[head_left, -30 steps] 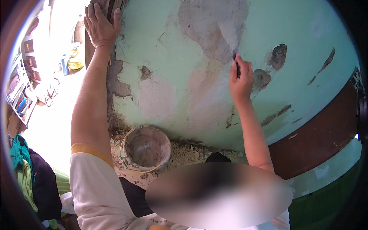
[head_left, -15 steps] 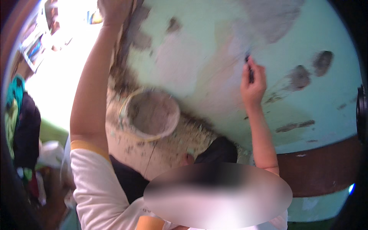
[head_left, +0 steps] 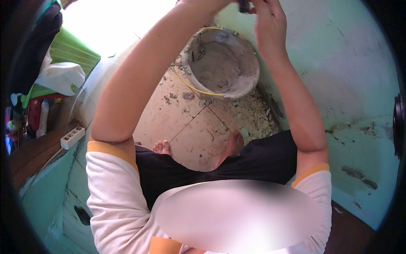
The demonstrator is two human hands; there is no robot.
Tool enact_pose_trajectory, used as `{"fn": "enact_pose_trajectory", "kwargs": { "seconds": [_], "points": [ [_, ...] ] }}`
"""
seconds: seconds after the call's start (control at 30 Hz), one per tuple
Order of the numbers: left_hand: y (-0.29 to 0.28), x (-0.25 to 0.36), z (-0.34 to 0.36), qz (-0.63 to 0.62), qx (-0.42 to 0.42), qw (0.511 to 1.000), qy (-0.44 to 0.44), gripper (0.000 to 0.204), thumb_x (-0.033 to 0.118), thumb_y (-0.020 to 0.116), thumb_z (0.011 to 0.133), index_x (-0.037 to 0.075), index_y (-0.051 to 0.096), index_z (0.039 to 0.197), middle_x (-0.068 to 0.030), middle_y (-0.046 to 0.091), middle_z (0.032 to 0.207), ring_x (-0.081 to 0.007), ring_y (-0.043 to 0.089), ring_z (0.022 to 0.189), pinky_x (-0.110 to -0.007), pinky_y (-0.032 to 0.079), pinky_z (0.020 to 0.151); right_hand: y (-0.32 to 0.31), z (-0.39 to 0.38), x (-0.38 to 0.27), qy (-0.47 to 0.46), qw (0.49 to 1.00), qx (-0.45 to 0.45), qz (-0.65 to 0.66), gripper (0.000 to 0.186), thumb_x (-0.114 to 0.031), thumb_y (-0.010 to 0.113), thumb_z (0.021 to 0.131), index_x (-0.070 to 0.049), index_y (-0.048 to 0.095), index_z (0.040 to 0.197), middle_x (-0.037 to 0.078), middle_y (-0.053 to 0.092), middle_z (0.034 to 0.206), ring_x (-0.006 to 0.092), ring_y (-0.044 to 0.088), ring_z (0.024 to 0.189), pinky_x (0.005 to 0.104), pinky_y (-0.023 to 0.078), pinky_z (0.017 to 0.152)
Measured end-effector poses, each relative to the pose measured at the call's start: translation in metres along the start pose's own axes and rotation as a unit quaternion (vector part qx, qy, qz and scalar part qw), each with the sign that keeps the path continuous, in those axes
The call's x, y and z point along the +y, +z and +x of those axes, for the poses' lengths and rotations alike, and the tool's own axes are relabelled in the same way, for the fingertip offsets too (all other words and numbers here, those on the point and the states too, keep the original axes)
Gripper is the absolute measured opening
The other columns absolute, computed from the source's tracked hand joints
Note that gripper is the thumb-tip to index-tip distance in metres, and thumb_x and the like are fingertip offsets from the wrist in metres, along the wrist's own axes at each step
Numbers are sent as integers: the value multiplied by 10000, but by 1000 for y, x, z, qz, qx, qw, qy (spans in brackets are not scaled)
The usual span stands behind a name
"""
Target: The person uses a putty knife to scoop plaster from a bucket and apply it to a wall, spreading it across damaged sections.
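Hands (head_left: pixel 270 27) now close, dark tool (head_left: pixel 244 6) between

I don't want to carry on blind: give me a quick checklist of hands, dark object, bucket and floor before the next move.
1. Bare right hand in view: ok, near the top edge, though its upper part is cropped.
2. Bare left hand fully in view: not ok, cut off by the top edge.
3. Grip on the small dark object: cannot tell which hand holds it.
4. Round, grey-crusted bucket upright: ok, mouth up.
5. Beige tiled floor free of debris: not ok, pale green chips lie there.
6. Bare feet off the bucket: ok, apart from it.
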State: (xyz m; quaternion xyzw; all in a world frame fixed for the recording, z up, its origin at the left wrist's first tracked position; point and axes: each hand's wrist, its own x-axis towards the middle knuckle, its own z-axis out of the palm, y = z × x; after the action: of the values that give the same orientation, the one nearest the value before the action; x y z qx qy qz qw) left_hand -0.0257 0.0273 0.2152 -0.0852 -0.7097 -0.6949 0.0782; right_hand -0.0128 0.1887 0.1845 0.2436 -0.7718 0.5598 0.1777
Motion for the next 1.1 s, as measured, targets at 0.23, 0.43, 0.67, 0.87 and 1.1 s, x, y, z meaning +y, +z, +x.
{"fn": "enact_pose_trajectory", "kwargs": {
  "seconds": [0.23, 0.43, 0.67, 0.87, 1.1],
  "points": [
    [-75, 19, 11, 72, 108, 991, 27, 343, 243, 549, 1011, -68, 692, 1029, -138, 742, 855, -202, 726, 746, -335, 556, 656, 44, -60, 101, -106, 894, -255, -354, 428, -377, 602, 982, -28, 609, 1228, 186, 676, 1060, 328, 651, 1035, 474, 545, 877],
    [-86, -2, 20, 47, 100, 993, 41, 333, 228, 555, 989, -54, 723, 935, -133, 740, 805, -196, 716, 708, -331, 544, 625, 94, -61, 104, 437, 833, -225, -253, 528, -441, 617, 930, 73, 622, 1052, 194, 718, 822, 259, 735, 691, 379, 560, 608],
    [-94, -1, 21, 17, 88, 995, 40, 347, 237, 556, 988, -73, 712, 964, -137, 738, 814, -201, 721, 728, -328, 548, 632, 24, -93, 131, 592, 781, -162, -114, 340, -284, 597, 970, 52, 631, 934, 148, 711, 816, 191, 717, 639, 280, 510, 470],
    [-100, -2, 26, 18, 90, 995, 41, 361, 253, 570, 999, -88, 678, 1045, -146, 729, 855, -206, 721, 726, -332, 560, 630, -15, -114, 145, 650, 731, -206, -31, 238, -185, 601, 1006, 47, 608, 1058, 104, 691, 897, 172, 713, 772, 248, 579, 600],
    [-105, 6, 19, -20, 79, 996, 39, 357, 252, 568, 1001, -89, 673, 993, -145, 713, 845, -206, 708, 682, -318, 550, 594, -51, -106, 90, 599, 755, -261, -55, 254, -198, 613, 1004, 25, 594, 1124, 117, 691, 1002, 180, 703, 843, 272, 599, 678]
  ]
}}
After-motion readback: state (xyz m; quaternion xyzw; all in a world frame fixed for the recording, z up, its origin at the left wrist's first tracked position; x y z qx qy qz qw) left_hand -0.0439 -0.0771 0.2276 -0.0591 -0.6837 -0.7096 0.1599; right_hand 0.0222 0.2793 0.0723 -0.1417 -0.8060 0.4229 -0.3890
